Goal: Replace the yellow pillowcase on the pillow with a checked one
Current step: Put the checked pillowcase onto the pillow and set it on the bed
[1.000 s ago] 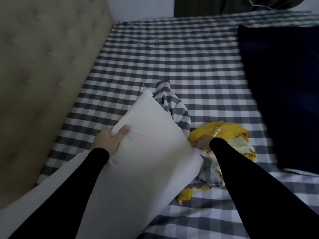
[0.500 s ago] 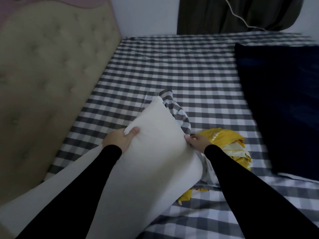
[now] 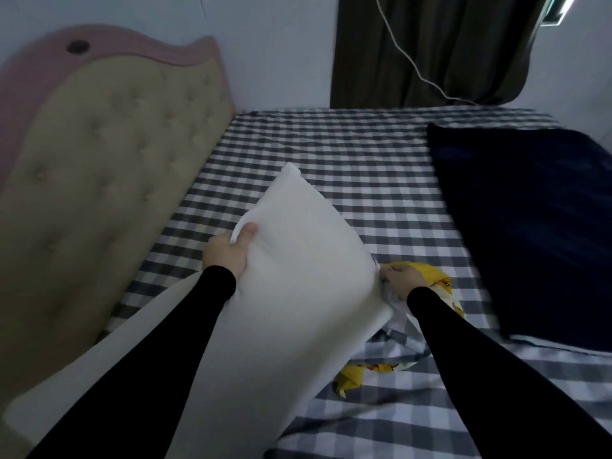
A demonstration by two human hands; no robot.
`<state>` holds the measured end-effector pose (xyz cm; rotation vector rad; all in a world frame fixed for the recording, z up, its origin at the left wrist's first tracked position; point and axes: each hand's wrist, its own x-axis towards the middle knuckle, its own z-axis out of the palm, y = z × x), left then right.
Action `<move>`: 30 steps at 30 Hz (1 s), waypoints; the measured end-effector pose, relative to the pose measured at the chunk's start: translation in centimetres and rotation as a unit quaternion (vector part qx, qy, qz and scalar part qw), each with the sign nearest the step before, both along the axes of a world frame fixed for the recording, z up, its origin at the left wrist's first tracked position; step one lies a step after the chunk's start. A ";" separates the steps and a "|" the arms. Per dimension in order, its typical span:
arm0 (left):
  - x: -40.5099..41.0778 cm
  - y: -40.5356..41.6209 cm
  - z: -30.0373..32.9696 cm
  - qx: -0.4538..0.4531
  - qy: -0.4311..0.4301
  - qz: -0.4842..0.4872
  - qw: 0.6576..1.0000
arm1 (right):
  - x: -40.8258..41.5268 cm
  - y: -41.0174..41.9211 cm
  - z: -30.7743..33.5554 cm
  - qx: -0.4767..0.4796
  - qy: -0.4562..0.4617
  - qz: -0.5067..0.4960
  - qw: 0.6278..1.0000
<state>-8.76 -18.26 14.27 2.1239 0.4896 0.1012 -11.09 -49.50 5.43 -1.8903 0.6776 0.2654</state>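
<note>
A bare white pillow (image 3: pixel 298 276) is raised at a slant over the bed, its far corner pointing up. My left hand (image 3: pixel 228 253) grips its left edge, thumb on top. My right hand (image 3: pixel 400 279) is at the pillow's right edge and pinches the checked pillowcase (image 3: pixel 397 332), which lies bunched beneath that edge and is mostly hidden by the pillow. The crumpled yellow pillowcase (image 3: pixel 437 283) lies on the bed just behind and under my right hand.
The bed carries a grey-and-white checked sheet (image 3: pixel 347 167). A dark blue blanket (image 3: pixel 530 226) covers its right side. A tufted beige headboard (image 3: pixel 99 193) with a pink rim stands at left. A dark curtain (image 3: pixel 430 48) and a white cable hang behind.
The pillow has been lifted higher and now hides the checked pillowcase's upper part. My right hand has stayed at the pillow's right edge. The camera has tilted up.
</note>
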 end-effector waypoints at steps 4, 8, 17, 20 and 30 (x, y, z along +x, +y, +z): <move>-0.5 -1.0 -0.8 0.048 0.026 0.030 0.998 | -0.1 1.8 4.4 0.097 -0.061 0.086 0.990; -0.5 -1.0 -1.2 0.064 0.030 0.017 0.997 | 0.9 4.1 8.3 0.182 -0.122 0.141 0.965; -1.4 -2.0 -2.0 0.110 0.052 -0.064 0.991 | 3.9 4.7 8.6 -0.089 -0.074 0.114 0.987; -1.5 -2.4 -2.3 0.117 0.062 -0.081 0.988 | 3.8 3.6 8.0 -0.152 -0.003 0.159 0.975; -1.1 -4.3 -2.9 0.161 0.069 -0.136 0.975 | 3.4 0.1 7.5 -0.249 0.047 0.177 0.951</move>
